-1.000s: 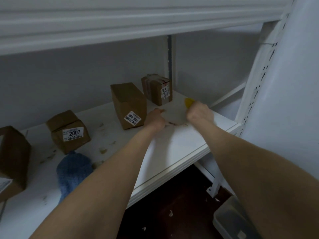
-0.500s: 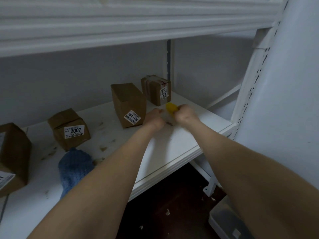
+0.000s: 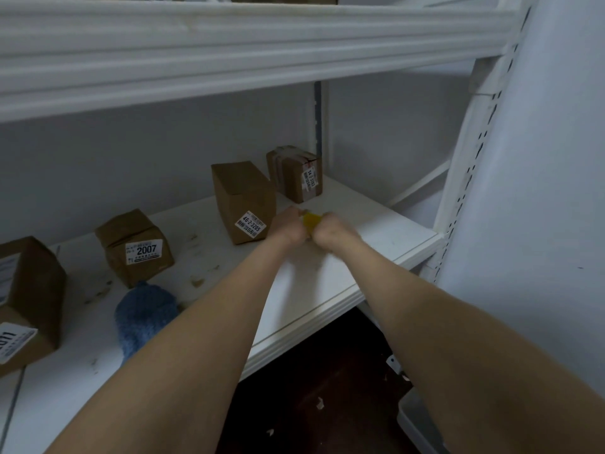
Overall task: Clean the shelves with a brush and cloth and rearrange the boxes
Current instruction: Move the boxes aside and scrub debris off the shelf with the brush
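Item: white shelf (image 3: 376, 231), middle tier, under an upper shelf (image 3: 229, 50).
- Left hand (image 3: 288, 227) and right hand (image 3: 334, 232): meeting above the shelf, knuckles touching.
- Yellow brush (image 3: 311, 221): only a small part shows, wedged between the two hands. The right fingers are clenched round it. The left fingers are curled against it, grip not discernible.
- Blue cloth (image 3: 144, 312): bunched on the shelf near the front edge, beside the left forearm.
- Box labelled 2007 (image 3: 134, 247): tilted, just behind the cloth.
- Box labelled 46-2-3205 (image 3: 242, 198): upright, just beside the left hand.
- Taped box (image 3: 294, 173): at the back, by the post.
- Large box (image 3: 26, 296): at the far left edge.
- Shelf surface: brown scraps scattered around the cloth.
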Motion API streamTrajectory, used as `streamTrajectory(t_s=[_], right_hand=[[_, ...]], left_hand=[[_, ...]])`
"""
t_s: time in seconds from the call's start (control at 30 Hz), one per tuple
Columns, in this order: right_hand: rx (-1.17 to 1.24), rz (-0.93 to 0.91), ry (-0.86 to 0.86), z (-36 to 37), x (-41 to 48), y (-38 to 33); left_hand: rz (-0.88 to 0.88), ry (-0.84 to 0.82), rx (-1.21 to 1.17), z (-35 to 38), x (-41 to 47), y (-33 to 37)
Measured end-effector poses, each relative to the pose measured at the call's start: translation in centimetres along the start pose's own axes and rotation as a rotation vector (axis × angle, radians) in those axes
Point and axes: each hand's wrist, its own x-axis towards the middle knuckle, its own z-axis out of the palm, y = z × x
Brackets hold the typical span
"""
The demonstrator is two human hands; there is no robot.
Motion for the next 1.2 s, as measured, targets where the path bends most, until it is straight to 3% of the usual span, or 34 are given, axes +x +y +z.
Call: streamTrajectory(t_s=[0.07,0.27,0.37,0.47,0.6,0.7,0.87,1.2], right_hand=[[0.014,-0.01,0.007,-0.5,0.4,-0.3],[-0.02,0.243,0.311,-2.3,1.6,3.1],[-0.087,0.253,0.231,-1.9,1.7,3.6],[-0.128,0.15,0.122,-0.7,1.7,2.3],[0.011,-0.008,-0.019,-0.3,2.6,0.9],[0.057,0.029,0.067,-0.9,3.7,0.7],[-0.073,0.166,0.181,-1.1,5.4,0.9],[-0.159,-0.045,-0.101,1.4,5.9,-0.6]], left_hand=[[-0.013,0.005,-0.003,-0.2,0.0,0.0],[-0.008,0.019,0.022,-0.8,-0.1,-0.5],[-0.017,0.009,0.006,-0.7,0.0,-0.9],[-0.016,0.007,-0.001,-0.5,0.3,-1.3],[-0.014,0.015,-0.022,-0.1,0.2,-1.5],[0.008,0.052,-0.065,0.0,0.1,-1.6],[-0.007,0.106,-0.141,-0.2,0.2,-2.3],[0.03,0.187,-0.175,0.7,0.6,-3.5]])
